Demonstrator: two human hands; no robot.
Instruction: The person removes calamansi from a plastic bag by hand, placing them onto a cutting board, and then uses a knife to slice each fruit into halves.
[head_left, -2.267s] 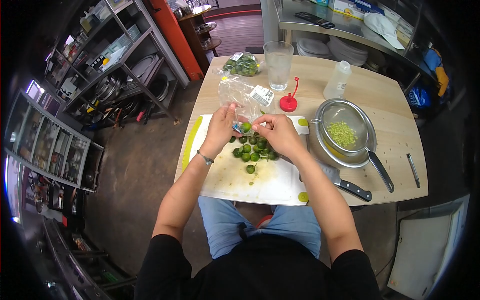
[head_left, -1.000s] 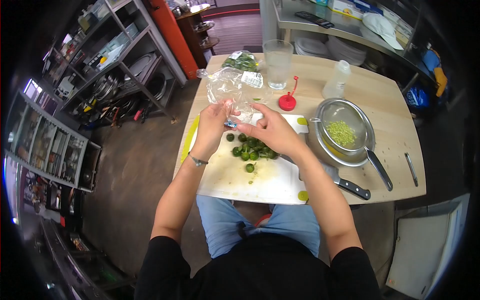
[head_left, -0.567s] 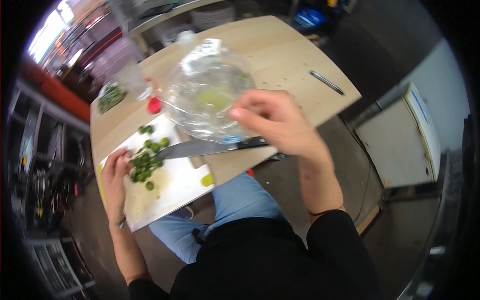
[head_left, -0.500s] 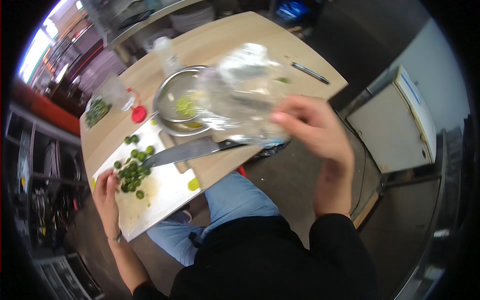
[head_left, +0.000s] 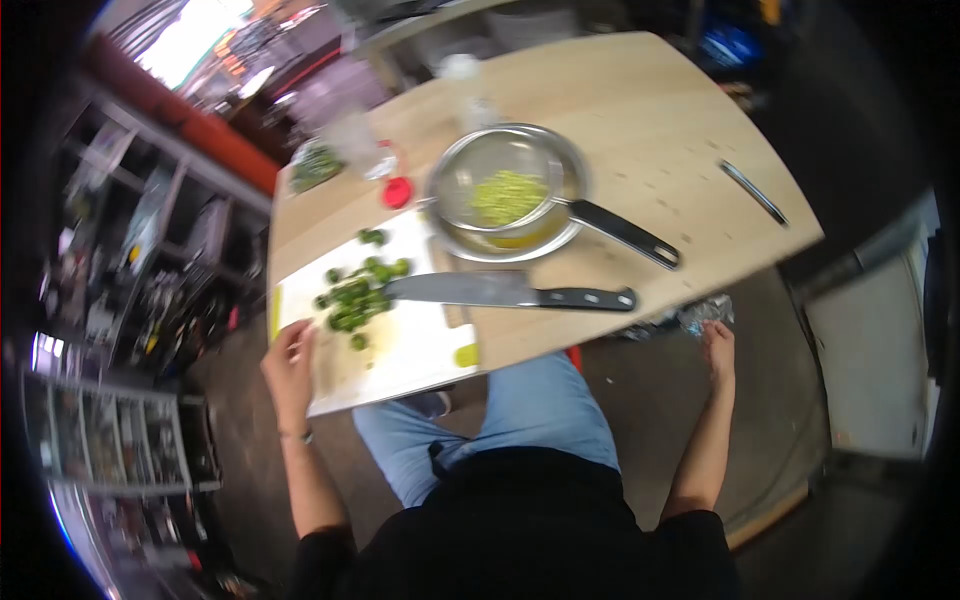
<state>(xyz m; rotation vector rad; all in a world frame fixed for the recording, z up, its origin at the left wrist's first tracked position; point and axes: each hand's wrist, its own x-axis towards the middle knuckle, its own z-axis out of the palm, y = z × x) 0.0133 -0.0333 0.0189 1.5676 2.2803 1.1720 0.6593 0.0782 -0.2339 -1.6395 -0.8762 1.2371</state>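
Observation:
My left hand [head_left: 288, 372] rests at the left edge of the white cutting board [head_left: 415, 350], fingers loosely bent and apart, with nothing visible in them. Near it lies a heap of small cut green limes [head_left: 350, 305]. A large kitchen knife [head_left: 465, 290] lies flat, its blade tip by the limes and its black handle over the wood. Down beyond the table's front edge, my right hand [head_left: 717, 350] is closed beside a crumpled clear plastic bag [head_left: 708, 314] and appears to grip it. Motion blurs the fingertips.
A black-handled strainer [head_left: 620, 233] with pale green bits [head_left: 508, 197] sits over a steel bowl [head_left: 575, 165]. Behind are a whitish bottle [head_left: 468, 90], a red cap [head_left: 397, 192] and a bag of greens [head_left: 316, 166]. A pen [head_left: 754, 192] lies at the right on the wooden table [head_left: 640, 110].
My right hand has carried the clear plastic bag from above the strainer down past the table's front edge. Strainer and bowl are uncovered. My left hand stays by the board; the view has shifted.

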